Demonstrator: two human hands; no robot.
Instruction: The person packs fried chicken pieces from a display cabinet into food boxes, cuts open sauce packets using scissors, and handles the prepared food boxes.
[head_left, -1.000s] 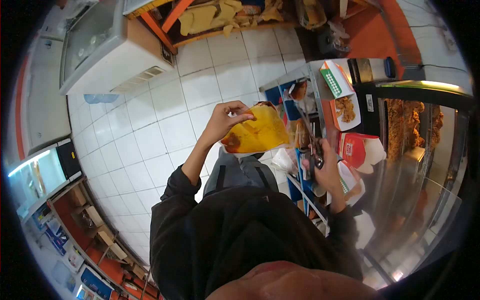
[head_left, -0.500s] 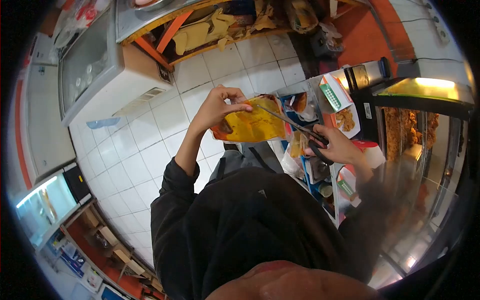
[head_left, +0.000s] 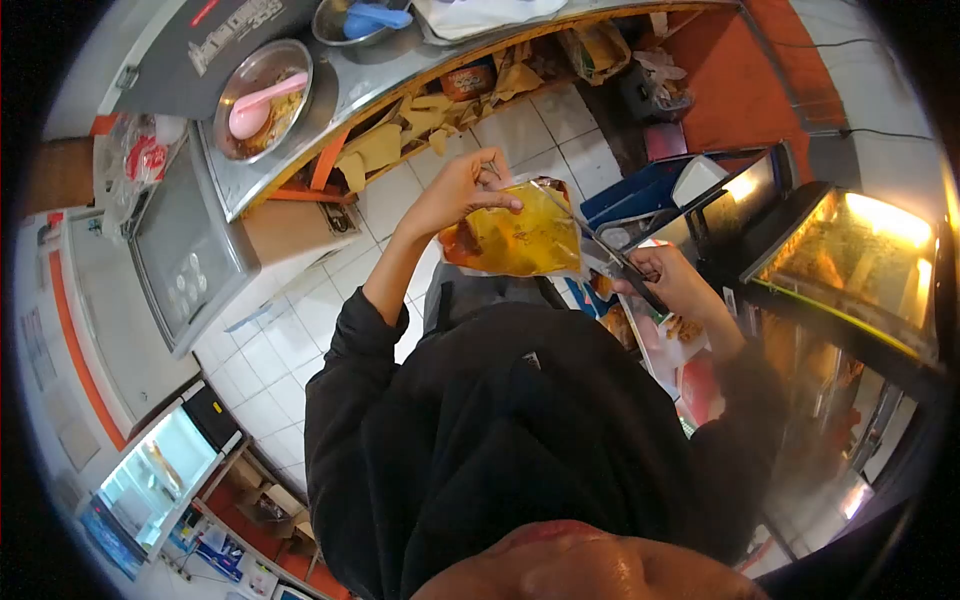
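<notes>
My left hand: fingers pinched shut on plastic bag, yellow-brown contents | my right hand: fingers curled round scissors, blades at bag's upper right.

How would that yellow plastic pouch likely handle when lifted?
Probably floppy: the plastic pouch looks like thin film, crinkled at its edges. Its fluid-looking contents fill much of it, so it might sag and slosh in the left hand. The shiny surface may be slippery.
</notes>
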